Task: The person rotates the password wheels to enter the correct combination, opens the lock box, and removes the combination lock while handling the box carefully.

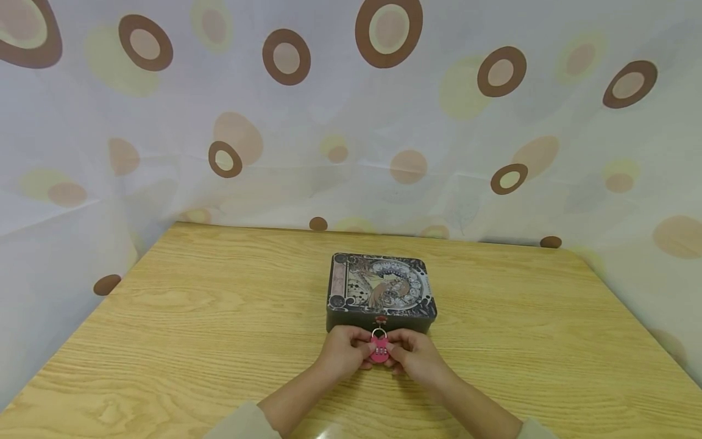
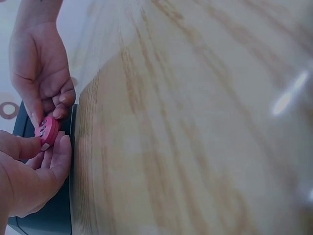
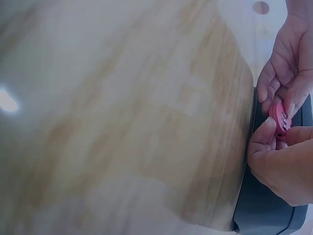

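Note:
A small pink combination padlock (image 1: pixel 379 350) with number dials hangs by its silver shackle at the front clasp (image 1: pixel 381 319) of a dark, picture-lidded tin box (image 1: pixel 384 286). The lid is down. My left hand (image 1: pixel 344 352) pinches the padlock's left side between thumb and fingers. On its other side my right hand (image 1: pixel 418 355) pinches it the same way. In the left wrist view the padlock (image 2: pixel 47 129) shows its dials between both thumbs. The right wrist view has the padlock (image 3: pixel 279 120) between the fingertips, in front of the box's dark side (image 3: pixel 264 205).
The box stands on a wood-grain table (image 1: pixel 219 305), around the middle. Behind and beside the table hangs a pale cloth (image 1: pixel 340 122) with brown and yellow circles.

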Motion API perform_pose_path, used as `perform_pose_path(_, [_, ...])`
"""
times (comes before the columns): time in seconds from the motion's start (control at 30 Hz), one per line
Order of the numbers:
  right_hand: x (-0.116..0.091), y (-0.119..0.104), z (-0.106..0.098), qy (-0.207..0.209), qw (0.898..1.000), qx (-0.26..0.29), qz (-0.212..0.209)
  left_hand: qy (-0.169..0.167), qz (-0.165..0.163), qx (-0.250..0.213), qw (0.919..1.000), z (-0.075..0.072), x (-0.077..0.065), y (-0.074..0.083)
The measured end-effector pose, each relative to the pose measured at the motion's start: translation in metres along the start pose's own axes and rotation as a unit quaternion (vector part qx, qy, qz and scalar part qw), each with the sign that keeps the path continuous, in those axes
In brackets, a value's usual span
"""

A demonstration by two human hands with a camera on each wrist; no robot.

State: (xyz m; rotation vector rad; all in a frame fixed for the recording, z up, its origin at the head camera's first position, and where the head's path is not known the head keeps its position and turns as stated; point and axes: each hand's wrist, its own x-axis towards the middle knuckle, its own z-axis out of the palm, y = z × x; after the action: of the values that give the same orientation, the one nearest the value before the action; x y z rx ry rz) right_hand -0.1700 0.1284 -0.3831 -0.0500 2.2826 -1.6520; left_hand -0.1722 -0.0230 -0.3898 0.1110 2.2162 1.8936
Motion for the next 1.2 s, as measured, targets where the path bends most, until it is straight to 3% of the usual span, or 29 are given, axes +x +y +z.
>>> perform_pose_path(0.73, [0.0005,-0.0002,0.0006,0.005,1.0,0.001,-0.012,-0.001,-0.033,-0.01,0.9994,0.0027,0.0028,-0.0018])
perform_pose_path(1.2, [0.001,0.0014,0.0022,0.011,1.0,-0.002,-0.019,-0.002,-0.029,-0.006,0.9996,0.0036,0.0028,-0.002])
